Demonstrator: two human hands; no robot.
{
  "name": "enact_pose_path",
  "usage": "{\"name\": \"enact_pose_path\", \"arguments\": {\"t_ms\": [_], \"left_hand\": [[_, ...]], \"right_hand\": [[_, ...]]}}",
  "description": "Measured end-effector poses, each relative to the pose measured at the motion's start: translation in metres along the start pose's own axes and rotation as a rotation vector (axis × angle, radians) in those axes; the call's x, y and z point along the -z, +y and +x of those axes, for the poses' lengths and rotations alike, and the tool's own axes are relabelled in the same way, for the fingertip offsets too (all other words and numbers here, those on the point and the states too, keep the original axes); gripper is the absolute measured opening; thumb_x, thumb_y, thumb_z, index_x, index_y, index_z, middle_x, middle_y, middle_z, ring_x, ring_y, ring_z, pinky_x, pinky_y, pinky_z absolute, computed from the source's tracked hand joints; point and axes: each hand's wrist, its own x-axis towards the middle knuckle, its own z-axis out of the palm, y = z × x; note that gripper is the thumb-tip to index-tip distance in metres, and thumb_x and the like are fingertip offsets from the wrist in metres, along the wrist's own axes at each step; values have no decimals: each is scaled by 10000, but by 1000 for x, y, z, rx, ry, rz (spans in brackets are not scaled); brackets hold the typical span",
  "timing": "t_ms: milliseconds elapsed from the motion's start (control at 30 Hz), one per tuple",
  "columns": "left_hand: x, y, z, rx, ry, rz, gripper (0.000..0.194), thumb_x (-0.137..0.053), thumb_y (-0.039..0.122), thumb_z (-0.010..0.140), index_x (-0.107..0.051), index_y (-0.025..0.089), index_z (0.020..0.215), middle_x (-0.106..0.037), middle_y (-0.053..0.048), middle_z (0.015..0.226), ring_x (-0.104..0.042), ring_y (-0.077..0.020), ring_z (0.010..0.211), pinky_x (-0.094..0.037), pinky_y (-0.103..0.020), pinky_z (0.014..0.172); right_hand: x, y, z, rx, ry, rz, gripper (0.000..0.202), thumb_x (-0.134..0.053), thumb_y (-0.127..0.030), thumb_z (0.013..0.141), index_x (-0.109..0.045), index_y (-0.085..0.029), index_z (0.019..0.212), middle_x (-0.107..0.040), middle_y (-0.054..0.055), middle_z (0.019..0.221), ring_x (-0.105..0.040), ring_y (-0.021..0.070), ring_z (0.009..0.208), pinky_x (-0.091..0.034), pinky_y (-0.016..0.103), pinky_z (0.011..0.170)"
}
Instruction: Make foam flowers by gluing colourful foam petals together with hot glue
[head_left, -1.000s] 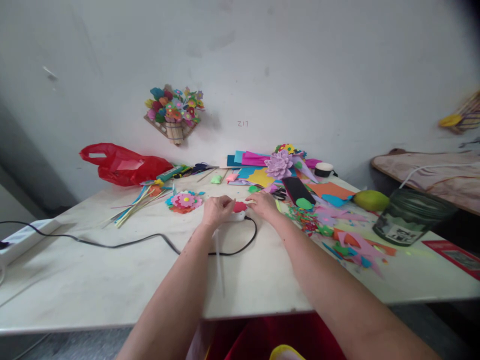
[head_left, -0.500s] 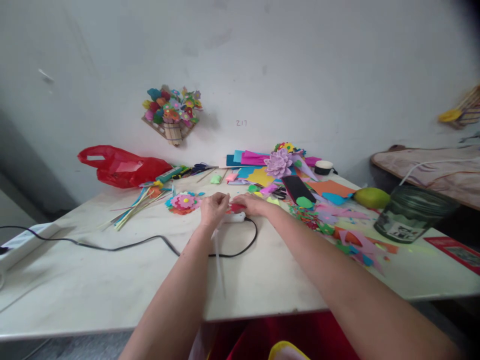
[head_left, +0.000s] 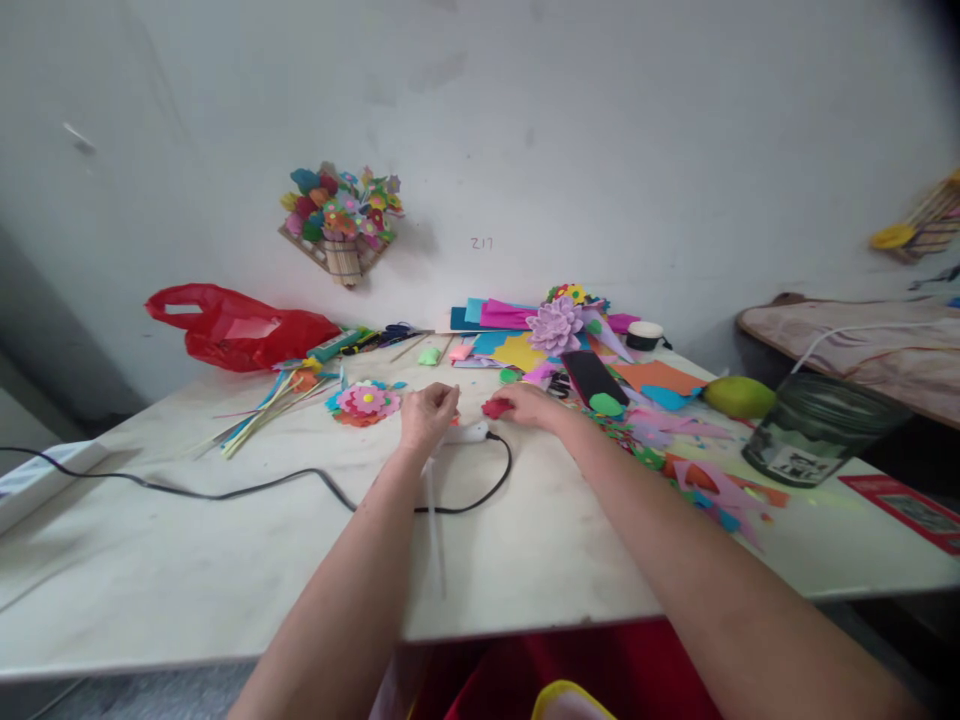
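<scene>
Near the middle of the frame, two bare hands work above a white counter with a smooth top. The right hand, just right of centre, grips a small, bright red, flat-looking piece between its fingertips; the piece sits in the gap between the two hands, on the right hand's side. The left hand, slightly left of centre, has its thumb and fingers drawn together near the tips (whether anything is pinched there, I cannot tell). Just below and between the hands lies a slim white plastic device, from whose right end a thin black cable loops down and then runs toward the left edge of the frame. A narrow translucent whitish stick reaches toward the bottom of the frame beside the left forearm. Left of the left hand, near it but apart, lies a layered flower with pink, orange and blue petals and a yellow centre. To its left, thin pale yellow and blue strips lie in a loose bundle. Right of centre, a black rectangular phone-like slab carries a green rounded piece on its lower end. Farther right stand a yellow-green oval fruit and a dark green glass jar with a white label.
</scene>
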Motion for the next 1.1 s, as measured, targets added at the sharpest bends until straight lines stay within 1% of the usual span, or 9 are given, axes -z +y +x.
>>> {"name": "enact_pose_path", "arguments": {"t_ms": [167,267,333,433,533,633,900,1000,1100], "left_hand": [[-3,0,-1,-3,-25,-9,316,-448,415,775,-617,170,671,-646,-19,552,-588,-129,554,-394,-217,552],[-4,0,-2,-8,-28,-17,315,-449,414,775,-615,171,664,-642,-15,540,-582,-125,539,-392,-216,552],[-4,1,-2,-12,-31,-16,313,-451,413,774,-618,173,662,-641,-14,536,-580,-124,536,-391,-216,551],[-4,2,-2,-12,-30,-7,307,-457,409,770,-618,176,651,-641,-12,533,-580,-125,540,-390,-215,550],[-4,6,-3,-15,-28,0,307,-461,411,770,-616,175,651,-642,-11,536,-580,-124,540,-390,-215,552],[-5,9,-4,-39,-25,7,296,-467,405,772,-620,174,668,-644,-9,539,-580,-120,536,-392,-214,560],[-8,9,-5,-79,-25,28,268,-483,385,770,-627,179,678,-648,-7,547,-585,-122,541,-386,-215,560],[-8,9,-6,-91,-31,36,282,-477,392,774,-628,178,670,-644,-8,542,-581,-122,538,-380,-216,557],[-9,12,-8,-101,-56,53,297,-467,398,780,-632,180,662,-646,-13,555,-580,-124,549,-373,-217,558]], "right_hand": [[-1,2,-8,-81,64,222,211,-564,-323,738,-678,-217,880,-675,15,819,-573,134,720,-417,218,644],[-4,1,-11,-113,128,340,177,-580,-297,717,-693,-212,823,-678,12,773,-564,125,681,-404,203,601],[-5,0,-12,-119,171,365,145,-593,-275,701,-700,-202,766,-672,9,714,-550,118,636,-384,199,569],[-6,0,-12,-131,212,350,132,-608,-297,687,-691,-196,668,-641,-8,617,-513,103,570,-352,194,527],[-6,0,-12,-164,217,313,214,-615,-362,677,-656,-179,574,-589,-21,531,-469,93,520,-318,193,497],[-5,1,-12,-195,211,269,271,-599,-392,689,-626,-165,544,-566,-19,517,-449,87,513,-289,193,488],[-8,2,-11,-129,207,172,275,-568,-366,732,-618,-161,557,-581,4,561,-467,102,548,-306,203,531],[-8,0,-11,-149,193,107,249,-567,-365,739,-639,-171,601,-608,9,606,-496,108,582,-309,204,544],[-5,-4,-13,-159,212,29,192,-554,-336,753,-663,-192,685,-641,17,684,-531,126,648,-315,217,563]]}}
